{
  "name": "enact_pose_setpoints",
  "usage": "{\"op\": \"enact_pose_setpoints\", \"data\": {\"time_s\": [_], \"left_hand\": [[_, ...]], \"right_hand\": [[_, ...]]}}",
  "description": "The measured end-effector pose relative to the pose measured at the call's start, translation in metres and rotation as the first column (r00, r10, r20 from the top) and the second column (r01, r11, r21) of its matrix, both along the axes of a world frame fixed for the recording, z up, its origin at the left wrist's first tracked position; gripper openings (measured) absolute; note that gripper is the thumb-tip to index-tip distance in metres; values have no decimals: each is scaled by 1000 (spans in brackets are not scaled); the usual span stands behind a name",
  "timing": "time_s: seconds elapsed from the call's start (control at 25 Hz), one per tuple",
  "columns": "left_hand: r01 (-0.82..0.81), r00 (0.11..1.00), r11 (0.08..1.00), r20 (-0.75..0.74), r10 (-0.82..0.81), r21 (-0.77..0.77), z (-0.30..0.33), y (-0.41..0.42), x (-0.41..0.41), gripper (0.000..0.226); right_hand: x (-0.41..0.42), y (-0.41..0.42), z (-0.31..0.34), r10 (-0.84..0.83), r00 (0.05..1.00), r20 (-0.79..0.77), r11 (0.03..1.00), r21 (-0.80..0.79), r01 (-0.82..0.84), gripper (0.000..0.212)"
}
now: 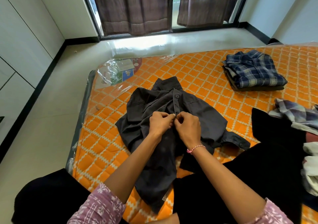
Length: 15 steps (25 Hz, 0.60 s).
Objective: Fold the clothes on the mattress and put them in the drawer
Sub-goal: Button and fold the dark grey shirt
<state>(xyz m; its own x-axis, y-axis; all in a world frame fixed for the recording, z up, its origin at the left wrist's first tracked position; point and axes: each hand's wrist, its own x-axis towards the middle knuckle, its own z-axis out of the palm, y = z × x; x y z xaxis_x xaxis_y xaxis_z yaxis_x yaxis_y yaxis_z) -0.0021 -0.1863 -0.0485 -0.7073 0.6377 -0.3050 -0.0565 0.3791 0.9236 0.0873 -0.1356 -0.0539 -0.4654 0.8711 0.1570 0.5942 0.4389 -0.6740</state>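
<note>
Dark shirt point(203, 113) flat on mattress point(197, 65); both hands' fingers point(169, 116) pinching its placket.

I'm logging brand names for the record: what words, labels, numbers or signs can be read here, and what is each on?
No text here can be read.
Round printed label under the plastic wrap at the mattress corner: print and logos show, but they are blurred and hidden by glare.
Small tag at the hem of the dark grey shirt: too small to read.
</note>
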Motion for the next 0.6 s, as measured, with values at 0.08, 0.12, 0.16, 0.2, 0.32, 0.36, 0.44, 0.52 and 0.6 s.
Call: {"op": "enact_pose_setpoints", "data": {"time_s": [0.08,0.12,0.16,0.2,0.32,0.36,0.44,0.52,0.6], "left_hand": [[-21,994,999,106,17,35,1,0,1,20],[-40,990,999,139,35,37,0,1,1,19],[-62,988,998,142,57,32,0,2,1,18],[-81,992,996,96,78,22,-1,4,2,18],[-99,980,995,-172,98,3,0,7,8,16],[-86,969,996,-230,88,19,2,6,10,16],[-34,955,997,-291,52,66,3,5,8,15],[-13,947,996,-317,42,93,3,5,4,14],[-40,969,991,-238,69,125,1,5,3,13]], "right_hand": [[-2,-5,-2,3,1000,22,994,107,-6,14],[-3,-6,-2,9,1000,23,991,136,-12,15],[-3,-6,-2,18,999,27,988,156,-22,14],[-3,-6,-2,26,999,37,985,171,-32,14],[-3,-4,-1,36,995,94,977,207,-55,16],[-2,-2,0,41,992,121,974,217,-67,17],[-2,2,1,87,979,184,965,230,-129,17],[-2,7,6,143,967,209,958,216,-188,17],[-1,14,11,180,963,198,962,168,-215,22]]}}
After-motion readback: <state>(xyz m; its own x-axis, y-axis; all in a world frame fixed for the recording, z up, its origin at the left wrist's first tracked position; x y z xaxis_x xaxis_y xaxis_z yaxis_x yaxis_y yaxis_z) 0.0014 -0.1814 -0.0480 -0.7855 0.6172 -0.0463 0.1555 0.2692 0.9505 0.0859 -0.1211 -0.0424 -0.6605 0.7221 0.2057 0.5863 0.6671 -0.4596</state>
